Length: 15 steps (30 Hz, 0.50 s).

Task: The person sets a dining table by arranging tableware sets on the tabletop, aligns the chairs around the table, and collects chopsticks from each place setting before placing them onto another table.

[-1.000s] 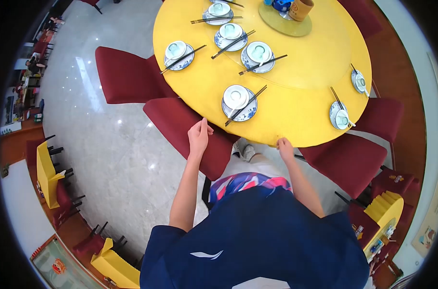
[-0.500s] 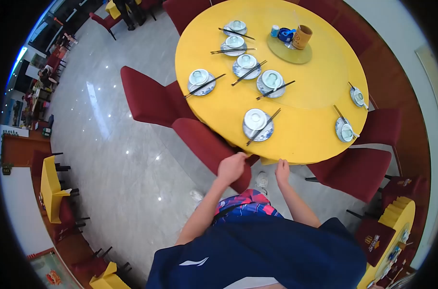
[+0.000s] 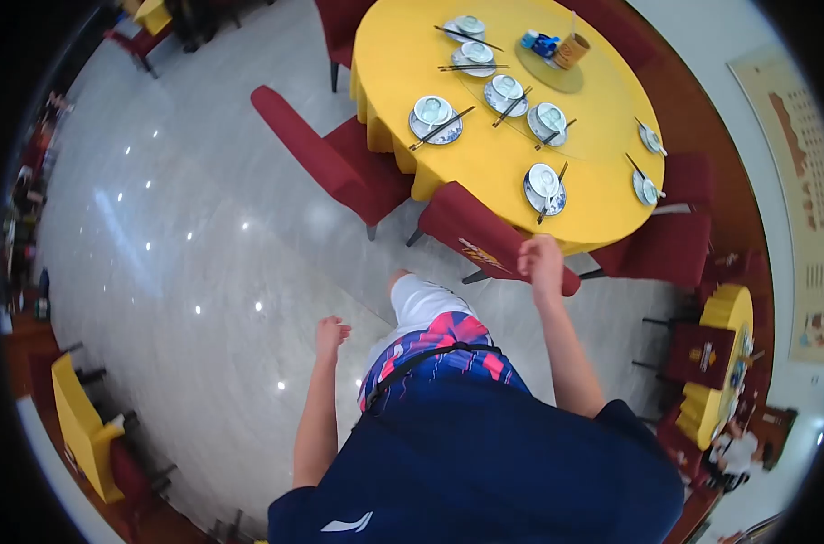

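Note:
My left hand [image 3: 332,335] hangs over the grey floor with its fingers loosely apart and nothing in them. My right hand [image 3: 541,260] is raised with curled fingers near the top of a red chair [image 3: 484,227]; whether it touches the chair is unclear. Beyond that chair stands the round table with a yellow cloth [image 3: 484,172]. Nearest on it is a blue-and-white plate [image 3: 554,201] with a white bowl [image 3: 544,180] and black chopsticks [image 3: 552,193] lying across. Several similar settings lie farther back.
Another red chair [image 3: 339,168] stands at the table's left side. A glass turntable [image 3: 557,72] holds a brown cup [image 3: 572,51] and blue items. A smaller yellow table [image 3: 81,426] is at lower left. A person [image 3: 736,451] is at lower right.
My left hand has moved left, away from the table edge and chair. My right hand has left the tablecloth edge and is by the chair. The view has shifted, showing the chair back and more floor.

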Available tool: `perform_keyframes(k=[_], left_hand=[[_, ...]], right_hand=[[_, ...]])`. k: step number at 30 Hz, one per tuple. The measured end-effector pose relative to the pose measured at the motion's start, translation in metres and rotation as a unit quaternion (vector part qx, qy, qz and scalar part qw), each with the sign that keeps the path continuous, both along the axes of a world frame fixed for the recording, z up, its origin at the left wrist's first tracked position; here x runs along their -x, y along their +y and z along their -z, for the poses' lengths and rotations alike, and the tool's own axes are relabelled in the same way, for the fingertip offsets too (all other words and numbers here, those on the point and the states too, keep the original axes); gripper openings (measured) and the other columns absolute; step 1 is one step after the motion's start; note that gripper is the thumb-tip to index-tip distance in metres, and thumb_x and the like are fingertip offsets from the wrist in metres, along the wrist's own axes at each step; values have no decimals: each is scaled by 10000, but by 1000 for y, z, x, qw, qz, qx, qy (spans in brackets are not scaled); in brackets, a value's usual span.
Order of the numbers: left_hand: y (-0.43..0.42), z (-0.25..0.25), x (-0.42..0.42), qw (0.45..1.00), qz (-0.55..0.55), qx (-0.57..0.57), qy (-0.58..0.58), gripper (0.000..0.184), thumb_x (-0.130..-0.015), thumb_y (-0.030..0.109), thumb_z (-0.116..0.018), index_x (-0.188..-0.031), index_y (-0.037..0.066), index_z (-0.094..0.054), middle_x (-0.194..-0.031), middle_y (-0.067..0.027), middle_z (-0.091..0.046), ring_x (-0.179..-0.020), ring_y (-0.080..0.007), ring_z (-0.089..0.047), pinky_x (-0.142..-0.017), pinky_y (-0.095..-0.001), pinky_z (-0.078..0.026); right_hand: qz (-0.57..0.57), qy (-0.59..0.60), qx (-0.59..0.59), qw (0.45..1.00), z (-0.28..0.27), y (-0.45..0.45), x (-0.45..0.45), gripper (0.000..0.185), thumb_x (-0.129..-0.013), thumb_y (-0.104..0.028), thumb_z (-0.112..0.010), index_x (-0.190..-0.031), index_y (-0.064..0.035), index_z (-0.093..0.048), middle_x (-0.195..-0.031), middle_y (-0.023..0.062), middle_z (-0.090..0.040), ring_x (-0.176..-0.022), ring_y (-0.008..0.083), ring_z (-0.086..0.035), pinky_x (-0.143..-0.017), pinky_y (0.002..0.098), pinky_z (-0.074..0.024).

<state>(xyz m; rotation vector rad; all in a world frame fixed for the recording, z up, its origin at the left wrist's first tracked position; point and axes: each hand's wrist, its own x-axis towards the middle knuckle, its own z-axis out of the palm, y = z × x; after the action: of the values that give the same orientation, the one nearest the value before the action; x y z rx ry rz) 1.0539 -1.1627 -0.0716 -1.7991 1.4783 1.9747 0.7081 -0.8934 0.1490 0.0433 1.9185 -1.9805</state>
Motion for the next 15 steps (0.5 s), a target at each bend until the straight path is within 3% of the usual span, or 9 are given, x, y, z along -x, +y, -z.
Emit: perform_keyframes(k=[4, 6, 9, 11, 12, 13, 14, 15], left_hand=[[-120, 15, -2, 998, -13, 25, 55, 333, -963, 338, -430, -852, 50, -554, -764, -121, -692, -641, -169, -651, -534, -265, -466], [-183, 3, 19, 994, -70, 12, 78, 334, -967, 347, -430, -794, 78, -529, -775, -114, -695, -638, -166, -647, -537, -272, -470], [-259, -18, 25, 996, -73, 11, 43, 332, -945, 336, -473, -706, 111, -521, -745, -113, -688, -617, -175, -632, -556, -301, -475], [-322, 11, -13, 997, 58, 50, -26, 376, -938, 351, -490, -661, 99, -523, -688, -112, -668, -602, -190, -627, -541, -338, -484], [-367, 68, -52, 917, 312, 245, -44, 375, -911, 330, -516, -638, 73, -537, -645, -113, -650, -562, -202, -613, -505, -356, -481], [-388, 43, -65, 875, 358, 323, -48, 295, -852, 230, -499, -710, 9, -634, -677, -134, -676, -562, -188, -639, -470, -328, -465], [-399, 13, -67, 988, 42, 113, -96, 278, -832, 217, -492, -716, 6, -629, -681, -148, -678, -552, -192, -637, -458, -316, -460], [-424, 13, -90, 984, 46, 111, -128, 269, -825, 224, -504, -738, 2, -629, -678, -142, -671, -590, -190, -651, -448, -311, -458]], right_hand=[[-66, -5, 10, 998, 23, -117, -60, 207, -991, -275, -449, -890, -111, -523, -682, 4, -560, -491, 64, -469, -423, 211, -334], [-114, -21, 21, 993, 40, -181, -62, 247, -1011, -310, -438, -894, -107, -517, -662, -6, -539, -496, 64, -461, -438, 206, -336], [-144, 3, 74, 987, 38, -288, -43, 286, -1027, -317, -415, -895, -80, -504, -660, 7, -547, -505, 65, -465, -442, 212, -341], [-145, -3, 109, 983, 19, -362, -26, 294, -1025, -317, -424, -905, -63, -510, -665, 19, -561, -509, 69, -474, -450, 216, -351], [-142, -13, 126, 982, 15, -399, -16, 299, -1023, -318, -431, -912, -54, -516, -669, 25, -570, -513, 72, -480, -456, 218, -358], [-152, 4, 128, 980, 16, -434, -6, 300, -1016, -311, -450, -915, -40, -528, -682, 29, -582, -518, 75, -485, -472, 219, -375], [-135, 16, 131, 982, 7, -470, 0, 299, -1008, -296, -467, -885, -39, -558, -660, 18, -575, -525, 72, -487, -483, 225, -384], [-149, 39, 114, 981, 8, -502, 8, 309, -1005, -289, -473, -851, -37, -563, -646, 10, -570, -529, 72, -488, -485, 233, -386]])
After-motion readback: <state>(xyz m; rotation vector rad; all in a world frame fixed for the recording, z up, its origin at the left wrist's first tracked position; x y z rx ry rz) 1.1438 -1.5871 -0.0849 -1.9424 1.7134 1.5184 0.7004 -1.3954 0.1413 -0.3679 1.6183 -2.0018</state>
